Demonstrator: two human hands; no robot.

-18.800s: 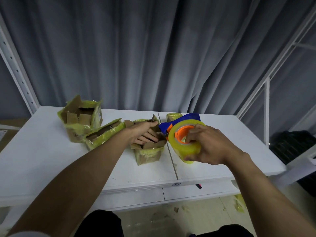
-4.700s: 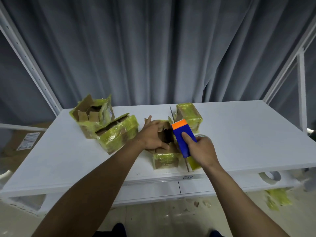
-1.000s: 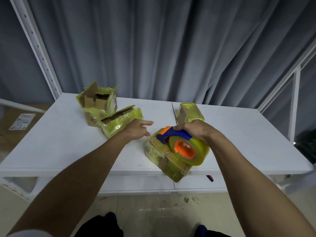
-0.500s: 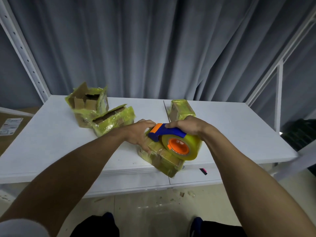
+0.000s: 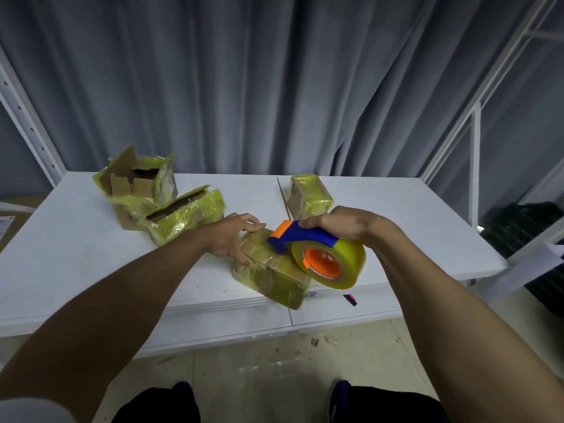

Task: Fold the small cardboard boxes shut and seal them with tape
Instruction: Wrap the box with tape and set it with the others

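Taping step. Left hand gripped the box at the table's near edge, fingers curled over its left end. Right hand wrapped the tape dispenser, nose on top. Next, likely: drag along the seam, then cut.

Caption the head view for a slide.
Left hand grips a closed box; right hand holds the tape dispenser on it.

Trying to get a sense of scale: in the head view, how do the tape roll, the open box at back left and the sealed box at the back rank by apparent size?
1. open box at back left
2. tape roll, nearest the camera, so its rank is unsure
3. sealed box at the back
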